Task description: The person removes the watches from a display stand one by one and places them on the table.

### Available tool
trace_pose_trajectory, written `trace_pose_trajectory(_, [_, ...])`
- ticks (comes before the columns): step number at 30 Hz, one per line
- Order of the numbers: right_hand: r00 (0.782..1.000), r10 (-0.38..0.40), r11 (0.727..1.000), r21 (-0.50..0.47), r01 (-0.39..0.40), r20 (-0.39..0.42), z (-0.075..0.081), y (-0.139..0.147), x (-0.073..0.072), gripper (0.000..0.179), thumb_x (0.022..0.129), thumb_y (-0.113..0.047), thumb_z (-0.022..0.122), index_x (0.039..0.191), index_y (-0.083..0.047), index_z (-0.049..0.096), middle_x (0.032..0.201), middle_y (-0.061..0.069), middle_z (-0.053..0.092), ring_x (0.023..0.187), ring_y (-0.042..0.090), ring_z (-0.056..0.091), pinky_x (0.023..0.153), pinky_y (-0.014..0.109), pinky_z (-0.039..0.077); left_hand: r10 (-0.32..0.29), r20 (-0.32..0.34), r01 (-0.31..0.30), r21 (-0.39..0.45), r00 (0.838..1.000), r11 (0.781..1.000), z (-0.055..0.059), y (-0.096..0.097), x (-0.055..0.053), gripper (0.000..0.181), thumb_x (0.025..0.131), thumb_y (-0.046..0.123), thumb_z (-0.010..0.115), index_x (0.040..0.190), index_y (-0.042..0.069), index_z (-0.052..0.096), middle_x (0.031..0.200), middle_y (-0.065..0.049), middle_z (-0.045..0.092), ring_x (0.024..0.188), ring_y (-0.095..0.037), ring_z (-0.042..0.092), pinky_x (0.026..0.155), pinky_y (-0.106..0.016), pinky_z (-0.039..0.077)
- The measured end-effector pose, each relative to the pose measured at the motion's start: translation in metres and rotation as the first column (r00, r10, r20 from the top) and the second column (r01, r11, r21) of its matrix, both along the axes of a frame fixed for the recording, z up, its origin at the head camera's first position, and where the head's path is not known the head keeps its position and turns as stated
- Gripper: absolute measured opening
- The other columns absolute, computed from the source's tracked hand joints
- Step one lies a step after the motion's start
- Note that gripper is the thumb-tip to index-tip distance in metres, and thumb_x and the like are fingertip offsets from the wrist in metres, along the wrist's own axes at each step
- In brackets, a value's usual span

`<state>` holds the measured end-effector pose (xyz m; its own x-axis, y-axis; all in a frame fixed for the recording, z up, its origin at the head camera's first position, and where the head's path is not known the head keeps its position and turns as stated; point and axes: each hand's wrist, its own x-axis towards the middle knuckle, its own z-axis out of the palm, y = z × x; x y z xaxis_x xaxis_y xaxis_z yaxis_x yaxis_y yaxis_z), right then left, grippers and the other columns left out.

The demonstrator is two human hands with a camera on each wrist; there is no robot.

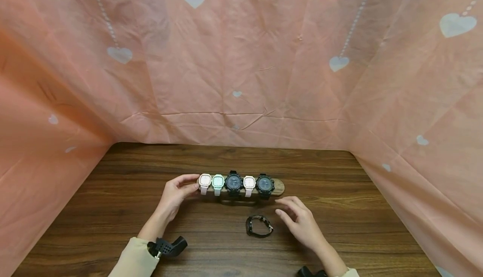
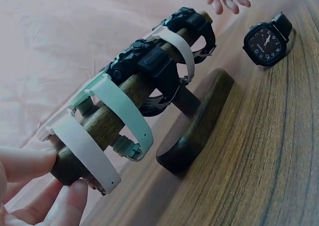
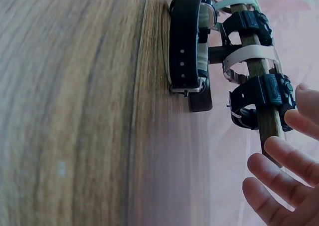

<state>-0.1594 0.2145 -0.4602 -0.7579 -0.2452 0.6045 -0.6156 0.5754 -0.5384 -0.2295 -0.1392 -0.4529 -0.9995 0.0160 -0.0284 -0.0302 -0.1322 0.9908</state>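
A wooden watch stand (image 1: 279, 187) holds several watches side by side on its bar. From the left they are a pale pink watch (image 1: 205, 180), a mint green watch (image 1: 218, 181), a black watch (image 1: 234, 182), another pale pink watch (image 1: 249, 182) and a second black watch (image 1: 265, 183). My left hand (image 1: 174, 196) pinches the bar's left end between thumb and fingers, beside the first pink strap (image 2: 84, 153). With fingers spread and relaxed, my right hand (image 1: 302, 222) hovers near the bar's right end (image 3: 270, 131), holding nothing. A loose black square-faced watch (image 2: 265, 44) lies between the hands, nearer the right.
The stand's base (image 2: 199, 123) rests on the brown wooden table (image 1: 320, 176). Pink cloth (image 1: 234, 58) with white hearts hangs behind and along both sides of the table. A black wrist camera mount (image 1: 170, 246) sticks out from the left wrist.
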Motion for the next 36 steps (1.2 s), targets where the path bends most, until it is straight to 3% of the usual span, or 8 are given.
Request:
trace_pose_trajectory(9, [1.0,-0.01,1.0,-0.018,0.01,-0.017,0.001,0.006,-0.002,0.027,0.077,0.003,0.071,0.103,-0.006,0.067,0.098,0.0,0.06,0.078,0.006,0.058,0.058,0.019,0.05,-0.009,-0.01,0.009,0.007,1.0,1.0,0.001,-0.001,-0.001,0.037,0.08,-0.006,0.067,0.116,-0.01,0.058,0.106,-0.021,0.063,0.084,-0.014,0.065,0.077,-0.034,0.054])
trace_pose_trajectory(18, [0.997,-0.038,0.999,-0.011,0.038,-0.061,0.004,0.012,-0.006,0.031,0.075,0.005,0.073,0.103,-0.007,0.067,0.095,0.001,0.06,0.076,0.009,0.058,0.059,0.017,0.05,-0.019,-0.016,0.019,0.006,1.0,1.0,0.001,-0.001,-0.001,0.037,0.08,-0.007,0.067,0.115,-0.01,0.058,0.107,-0.022,0.063,0.084,-0.015,0.065,0.078,-0.036,0.054])
trace_pose_trajectory(23, [0.995,-0.081,0.997,-0.014,0.08,-0.06,0.006,0.014,-0.007,0.034,0.073,0.006,0.074,0.104,-0.005,0.066,0.094,-0.002,0.06,0.075,0.008,0.057,0.058,0.021,0.051,-0.019,-0.016,0.019,0.01,1.0,1.0,0.0,0.0,-0.001,0.036,0.08,-0.007,0.067,0.115,-0.01,0.059,0.109,-0.025,0.061,0.085,-0.016,0.065,0.081,-0.043,0.052])
trace_pose_trajectory(31, [0.991,-0.132,0.991,-0.039,0.13,-0.038,0.008,0.017,-0.01,0.039,0.073,0.006,0.074,0.11,-0.003,0.063,0.092,0.004,0.061,0.077,0.011,0.057,0.058,0.031,0.053,-0.009,-0.016,0.009,0.008,1.0,1.0,-0.001,0.001,-0.001,0.035,0.08,-0.006,0.067,0.114,-0.01,0.059,0.109,-0.024,0.061,0.084,-0.017,0.065,0.08,-0.043,0.053])
trace_pose_trajectory(36, [0.989,-0.136,0.99,-0.049,0.134,-0.052,0.011,0.016,-0.015,0.043,0.072,0.004,0.075,0.113,-0.004,0.062,0.096,0.009,0.061,0.083,0.022,0.059,0.06,0.03,0.053,-0.006,-0.009,0.006,0.007,1.0,1.0,-0.001,0.001,0.0,0.035,0.081,-0.006,0.067,0.115,-0.009,0.059,0.108,-0.024,0.062,0.084,-0.017,0.065,0.083,-0.046,0.051])
